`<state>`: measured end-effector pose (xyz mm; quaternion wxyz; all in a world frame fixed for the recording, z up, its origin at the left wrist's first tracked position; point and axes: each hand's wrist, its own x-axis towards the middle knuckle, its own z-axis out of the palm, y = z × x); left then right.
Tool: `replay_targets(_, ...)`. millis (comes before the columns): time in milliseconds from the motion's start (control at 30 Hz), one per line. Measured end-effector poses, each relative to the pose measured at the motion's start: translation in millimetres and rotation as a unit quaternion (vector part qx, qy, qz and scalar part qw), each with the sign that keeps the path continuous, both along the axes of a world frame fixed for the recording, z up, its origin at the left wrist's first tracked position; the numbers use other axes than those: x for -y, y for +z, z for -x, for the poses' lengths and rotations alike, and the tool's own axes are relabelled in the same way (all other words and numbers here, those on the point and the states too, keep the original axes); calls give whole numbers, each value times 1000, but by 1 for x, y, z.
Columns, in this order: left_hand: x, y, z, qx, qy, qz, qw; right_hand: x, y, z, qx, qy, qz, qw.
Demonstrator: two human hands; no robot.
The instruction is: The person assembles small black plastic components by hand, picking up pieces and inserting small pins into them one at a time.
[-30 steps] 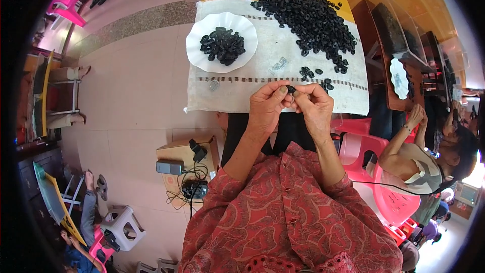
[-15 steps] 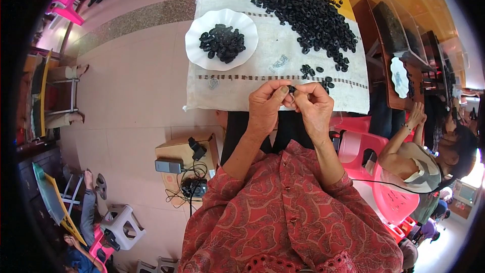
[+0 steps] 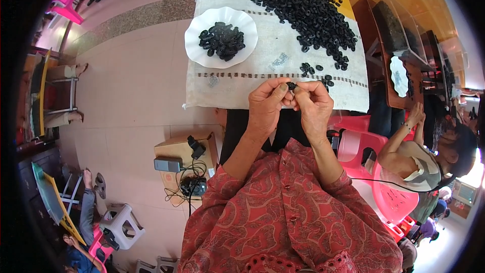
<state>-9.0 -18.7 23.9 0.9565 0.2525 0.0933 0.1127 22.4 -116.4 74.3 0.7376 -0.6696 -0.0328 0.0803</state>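
My left hand [image 3: 265, 102] and my right hand [image 3: 314, 103] meet over the near edge of the cloth-covered table [image 3: 227, 93]. Between their thumbs and fingertips they pinch one small black part [image 3: 291, 86], too small to name more exactly. Fingers cover most of it. Just beyond my right hand lie a few loose black pieces [image 3: 327, 79] and another little cluster [image 3: 307, 69]. Farther back spreads a large heap of black ring-like pieces [image 3: 323, 25]. On the left, a white scalloped plate [image 3: 194, 45] holds a smaller pile of black parts [image 3: 221, 40].
A cardboard box [image 3: 166, 150] with a grey device [image 3: 168, 164] and tangled cables stands on the floor at left. At right, another person [image 3: 411, 156] sits by a pink chair [image 3: 353, 146]. A brown table [image 3: 404, 102] there bears a white plate [image 3: 399, 77].
Both hands stay in nearly the same place, still pinching. The black part between the fingertips shows slightly more now. The whole view has shifted a little.
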Motion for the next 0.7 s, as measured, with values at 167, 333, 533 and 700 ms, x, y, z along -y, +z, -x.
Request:
replay_targets(167,-1,3,3,15,3,-58,998,3,0,0,34,5,11,999)
replay_targets(333,-6,0,4,15,4,-109,994,5,5,0,50,46,57,996)
replay_targets(533,-15,5,6,15,-2,-269,963,9,16,-2,18,66,130,989)
replay_targets(700,-22,1,6,22,-22,-363,931,13,14,-2,6,84,173,981)
